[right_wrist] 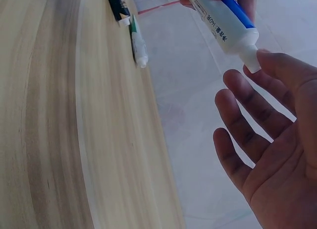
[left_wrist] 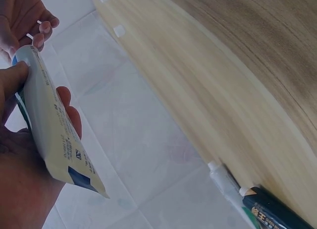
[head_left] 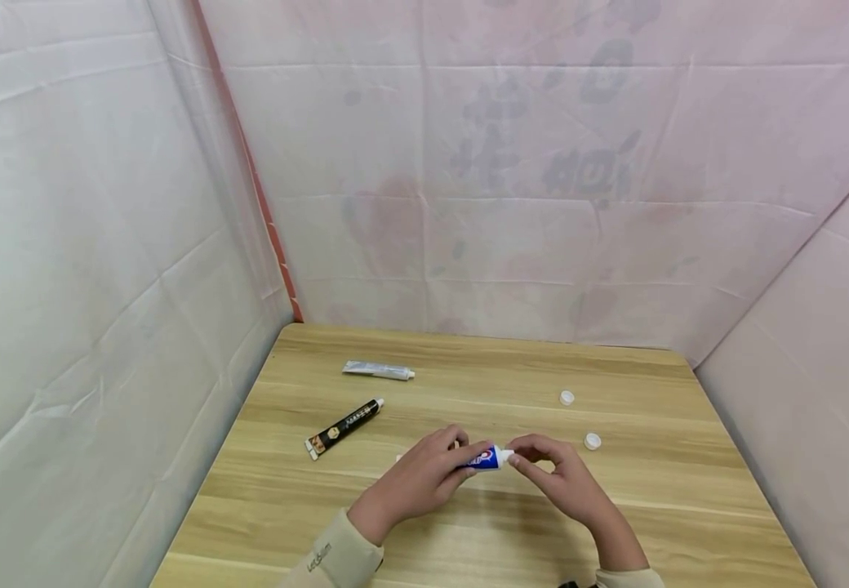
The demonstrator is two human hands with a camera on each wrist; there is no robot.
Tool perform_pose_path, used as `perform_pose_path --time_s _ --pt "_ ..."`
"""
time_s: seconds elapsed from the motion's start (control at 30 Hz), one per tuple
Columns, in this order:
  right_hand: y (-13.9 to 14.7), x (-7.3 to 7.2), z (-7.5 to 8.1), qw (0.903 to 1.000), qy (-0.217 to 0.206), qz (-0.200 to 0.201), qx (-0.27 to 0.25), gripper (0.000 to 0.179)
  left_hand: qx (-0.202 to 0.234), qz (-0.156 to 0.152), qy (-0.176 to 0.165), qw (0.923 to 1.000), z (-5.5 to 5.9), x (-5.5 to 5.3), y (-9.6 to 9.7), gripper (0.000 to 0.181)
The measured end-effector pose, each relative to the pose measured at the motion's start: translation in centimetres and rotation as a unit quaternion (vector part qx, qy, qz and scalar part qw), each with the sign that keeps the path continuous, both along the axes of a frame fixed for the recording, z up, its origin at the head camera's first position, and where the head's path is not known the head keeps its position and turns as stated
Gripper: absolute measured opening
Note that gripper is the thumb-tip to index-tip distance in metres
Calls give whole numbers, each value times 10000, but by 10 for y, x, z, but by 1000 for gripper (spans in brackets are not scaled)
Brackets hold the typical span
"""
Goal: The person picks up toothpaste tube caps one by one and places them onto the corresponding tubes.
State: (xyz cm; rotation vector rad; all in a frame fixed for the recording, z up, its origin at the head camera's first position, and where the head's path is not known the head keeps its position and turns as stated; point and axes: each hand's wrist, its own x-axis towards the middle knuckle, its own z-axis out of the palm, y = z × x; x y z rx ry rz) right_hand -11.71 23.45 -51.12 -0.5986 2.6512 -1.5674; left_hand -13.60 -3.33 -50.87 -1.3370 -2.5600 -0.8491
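A toothpaste tube (head_left: 485, 458), white and blue with printed text, lies in my left hand (head_left: 424, 478), whose thumb and fingers grip its body. The left wrist view shows the tube's flat crimped end (left_wrist: 81, 178) pointing away from the fingers. At the other end, the thumb and index finger of my right hand (head_left: 558, 475) pinch the narrow white cap (right_wrist: 250, 60). The right hand's other fingers (right_wrist: 247, 97) are spread, away from the tube. Both hands are above the table's front part.
On the wooden table (head_left: 468, 384), a black tube (head_left: 344, 429) and a silver-white tube (head_left: 378, 371) lie to the left. Two loose round white caps, one farther back (head_left: 566, 398) and a nearer cap (head_left: 592, 441), lie to the right. White printed cloth walls (head_left: 424, 163) stand around the table.
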Motion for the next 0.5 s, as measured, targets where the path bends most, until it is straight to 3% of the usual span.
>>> perform_pose_path --time_s 0.27,0.5 --pt "2 -4 -10 9999 -106 50 77 14 -47 72 -59 9999 -2 0 -1 54" --pt "-1 -5 -9 9996 -182 -34 192 11 -40 118 -12 9999 -2 0 0 53"
